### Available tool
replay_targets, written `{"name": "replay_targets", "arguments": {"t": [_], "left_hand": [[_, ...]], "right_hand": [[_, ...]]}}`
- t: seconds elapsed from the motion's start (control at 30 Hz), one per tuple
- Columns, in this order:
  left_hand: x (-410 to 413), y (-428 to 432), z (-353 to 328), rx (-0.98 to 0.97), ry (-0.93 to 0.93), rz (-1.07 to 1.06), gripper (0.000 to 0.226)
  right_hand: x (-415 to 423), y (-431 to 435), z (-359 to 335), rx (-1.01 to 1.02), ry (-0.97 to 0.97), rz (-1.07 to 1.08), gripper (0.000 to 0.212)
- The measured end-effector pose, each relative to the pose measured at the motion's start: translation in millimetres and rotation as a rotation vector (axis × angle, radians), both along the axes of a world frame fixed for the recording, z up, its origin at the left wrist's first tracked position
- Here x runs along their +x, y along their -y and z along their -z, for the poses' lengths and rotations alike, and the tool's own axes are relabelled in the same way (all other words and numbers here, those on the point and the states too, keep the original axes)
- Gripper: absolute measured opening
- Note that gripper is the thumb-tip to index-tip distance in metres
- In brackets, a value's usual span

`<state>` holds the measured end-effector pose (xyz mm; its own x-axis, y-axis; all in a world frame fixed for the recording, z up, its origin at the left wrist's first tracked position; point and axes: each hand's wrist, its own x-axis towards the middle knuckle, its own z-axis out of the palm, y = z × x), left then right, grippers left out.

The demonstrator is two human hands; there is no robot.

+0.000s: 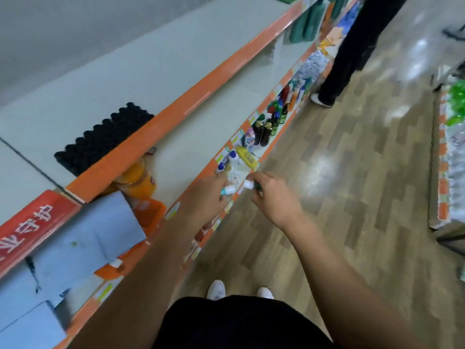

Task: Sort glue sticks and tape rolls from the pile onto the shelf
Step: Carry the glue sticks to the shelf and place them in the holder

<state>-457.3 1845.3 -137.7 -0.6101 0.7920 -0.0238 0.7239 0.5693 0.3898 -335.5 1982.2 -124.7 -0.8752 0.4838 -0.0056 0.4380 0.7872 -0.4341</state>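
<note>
The teal glue stick (228,190) lies sideways in the left hand (204,197), the white-capped green glue stick (252,185) in the right hand (274,200), both at the shelf (191,157) edge. Blue-capped sticks (221,167) sit just beyond.

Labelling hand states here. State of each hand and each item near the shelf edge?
left hand: holds white-and-teal glue stick, stick lying sideways
right hand: pinches white-and-green glue stick
blue-capped glue sticks: standing upright, caps on
yellow bottle: lying on its side
dark bottles: upright, capped
</note>
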Motion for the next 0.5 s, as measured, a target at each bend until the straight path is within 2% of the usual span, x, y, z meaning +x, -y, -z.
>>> {"name": "replay_targets", "arguments": {"t": [0.1,0.3,0.5], "left_hand": [[-2,17,-1,-0.027,0.033,-0.148,0.028],[16,66,-4,-0.005,-0.021,-0.484,0.029],[42,103,-31,-0.027,-0.082,-0.674,0.032]], "right_hand": [[-27,-2,1,0.031,0.018,-0.172,0.036],[-64,19,-3,0.055,0.010,-0.530,0.037],[-81,53,-22,0.048,-0.081,-0.791,0.037]]}}
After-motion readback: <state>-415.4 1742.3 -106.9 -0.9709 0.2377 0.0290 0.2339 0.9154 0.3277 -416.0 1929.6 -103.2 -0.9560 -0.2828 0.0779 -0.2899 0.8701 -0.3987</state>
